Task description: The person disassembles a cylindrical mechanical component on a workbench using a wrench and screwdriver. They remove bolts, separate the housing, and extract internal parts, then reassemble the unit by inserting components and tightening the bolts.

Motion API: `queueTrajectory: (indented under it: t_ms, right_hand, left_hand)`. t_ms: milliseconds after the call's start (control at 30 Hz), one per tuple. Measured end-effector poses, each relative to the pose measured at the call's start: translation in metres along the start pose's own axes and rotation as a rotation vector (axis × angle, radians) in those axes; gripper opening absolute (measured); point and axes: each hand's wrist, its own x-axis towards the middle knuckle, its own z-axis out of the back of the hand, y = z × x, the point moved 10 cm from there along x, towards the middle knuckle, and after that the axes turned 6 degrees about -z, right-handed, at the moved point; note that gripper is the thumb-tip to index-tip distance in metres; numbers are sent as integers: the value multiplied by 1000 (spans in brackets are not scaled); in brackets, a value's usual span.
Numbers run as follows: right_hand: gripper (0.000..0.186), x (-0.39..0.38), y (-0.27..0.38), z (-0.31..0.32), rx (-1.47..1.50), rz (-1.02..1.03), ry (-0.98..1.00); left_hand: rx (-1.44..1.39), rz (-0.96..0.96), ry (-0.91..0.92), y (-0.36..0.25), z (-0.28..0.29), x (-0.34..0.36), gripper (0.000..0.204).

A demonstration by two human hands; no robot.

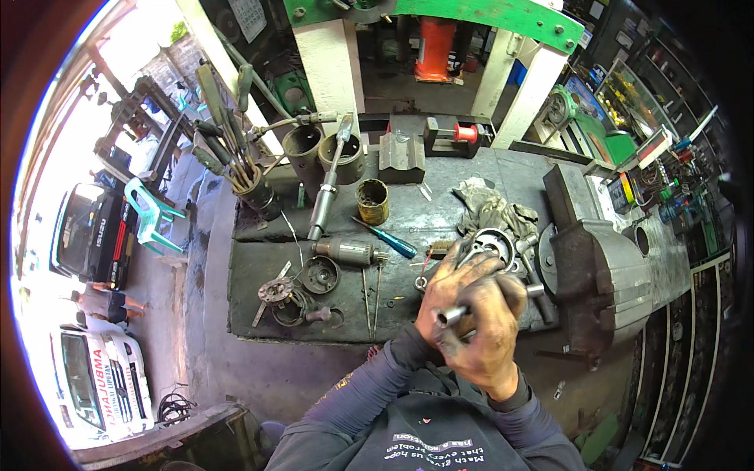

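My right hand (488, 330), somewhat blurred, is closed around a short steel tube (451, 316) whose hollow end points left. My left hand (441, 284) lies beside it, partly covered by the right. Its fingers reach onto a round metal housing (488, 242) and appear to grip its near-left rim. Right of the hands, a hammer-like tool with a dark handle (542, 302) rests on the bench. Crumpled grey work gloves (491, 206) lie behind the housing. A blue-handled screwdriver (394, 242) and a small brush (441, 248) are left of my left hand.
On the dark metal bench (408, 302) lie an armature (344, 251), a round metal cup (320, 275) and a brush plate (275, 292). Behind stand a rusty tin (372, 202), a long steel tool (326, 196) and a tool-filled can (258, 196). A large vise (601, 282) bounds the right.
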Motion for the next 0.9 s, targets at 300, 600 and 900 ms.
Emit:
queueTrajectory:
  t_ms: [300,600,900]
  right_hand:
    - [35,35,-34,-9,1285,-51,452]
    - [40,55,-58,-54,982,-679,778]
    - [25,34,43,12,-63,907,681]
  left_hand:
    - [25,144,-13,-6,14,-12,67]
    - [291,301,-249,-27,39,-29,26]
    - [185,257,-245,-23,43,-34,31]
